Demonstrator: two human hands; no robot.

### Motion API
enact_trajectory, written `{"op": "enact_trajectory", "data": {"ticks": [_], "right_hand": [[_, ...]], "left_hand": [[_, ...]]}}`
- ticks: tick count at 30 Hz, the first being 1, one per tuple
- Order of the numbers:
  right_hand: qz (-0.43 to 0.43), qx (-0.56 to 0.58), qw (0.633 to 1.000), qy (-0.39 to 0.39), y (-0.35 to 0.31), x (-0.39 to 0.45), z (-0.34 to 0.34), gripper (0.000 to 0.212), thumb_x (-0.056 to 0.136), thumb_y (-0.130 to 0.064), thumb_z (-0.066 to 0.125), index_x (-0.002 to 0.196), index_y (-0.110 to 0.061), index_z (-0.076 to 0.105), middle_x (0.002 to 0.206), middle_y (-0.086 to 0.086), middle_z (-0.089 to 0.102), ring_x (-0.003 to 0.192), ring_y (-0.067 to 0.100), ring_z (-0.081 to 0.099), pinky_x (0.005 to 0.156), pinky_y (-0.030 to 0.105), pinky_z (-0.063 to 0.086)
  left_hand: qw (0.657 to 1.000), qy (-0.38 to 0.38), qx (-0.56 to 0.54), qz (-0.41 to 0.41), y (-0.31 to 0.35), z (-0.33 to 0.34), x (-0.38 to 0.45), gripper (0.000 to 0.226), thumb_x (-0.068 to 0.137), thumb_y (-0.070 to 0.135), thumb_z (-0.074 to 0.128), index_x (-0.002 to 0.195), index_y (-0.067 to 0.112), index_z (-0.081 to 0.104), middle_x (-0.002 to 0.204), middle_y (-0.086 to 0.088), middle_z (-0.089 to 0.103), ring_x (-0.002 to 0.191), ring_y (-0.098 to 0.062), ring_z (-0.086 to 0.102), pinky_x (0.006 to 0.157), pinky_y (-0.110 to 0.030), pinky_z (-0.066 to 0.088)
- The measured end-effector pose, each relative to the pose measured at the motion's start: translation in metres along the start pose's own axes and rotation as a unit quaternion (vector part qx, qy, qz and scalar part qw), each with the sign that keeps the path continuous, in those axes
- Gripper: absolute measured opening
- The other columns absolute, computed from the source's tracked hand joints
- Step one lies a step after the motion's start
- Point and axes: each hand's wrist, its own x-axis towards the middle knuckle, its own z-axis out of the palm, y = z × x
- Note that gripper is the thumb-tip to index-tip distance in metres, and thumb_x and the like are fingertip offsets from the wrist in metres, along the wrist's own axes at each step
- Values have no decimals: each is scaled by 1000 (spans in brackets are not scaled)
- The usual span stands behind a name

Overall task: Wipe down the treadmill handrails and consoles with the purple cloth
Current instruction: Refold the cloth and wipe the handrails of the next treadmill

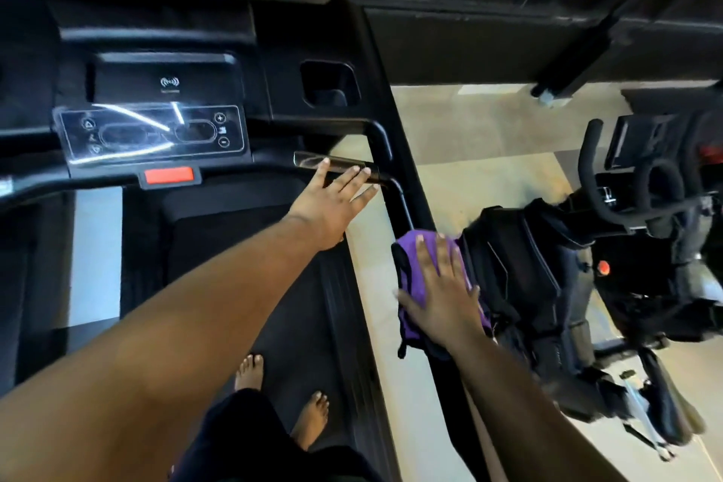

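Note:
The purple cloth [424, 278] is draped over the treadmill's black right handrail [403, 203]. My right hand [442, 286] presses flat on the cloth with fingers spread. My left hand [336, 200] reaches forward with straight fingers that touch the shiny metal grip sensor [313, 160] on the front bar. The console panel [152, 133], with glossy buttons and a red stop key [169, 175], lies to the left of that hand.
A cup holder recess [330, 84] sits in the console's right side. My bare feet [281, 391] stand on the treadmill belt. A black exercise bike [626, 231] stands on the pale floor to the right of the handrail.

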Motion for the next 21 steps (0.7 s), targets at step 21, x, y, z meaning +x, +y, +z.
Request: {"op": "enact_trajectory", "data": {"ticks": [21], "right_hand": [[-8,237,963,126,-48,133,-46,67,107,-48,41,164,-29,10,171,-8,5,157,10,3,126,48,11]], "left_hand": [[996,62,-49,-41,-59,18,-18,97,102,46,51,160,19,-22,168,-13,-26,156,-28,-22,118,-71,-11]]}}
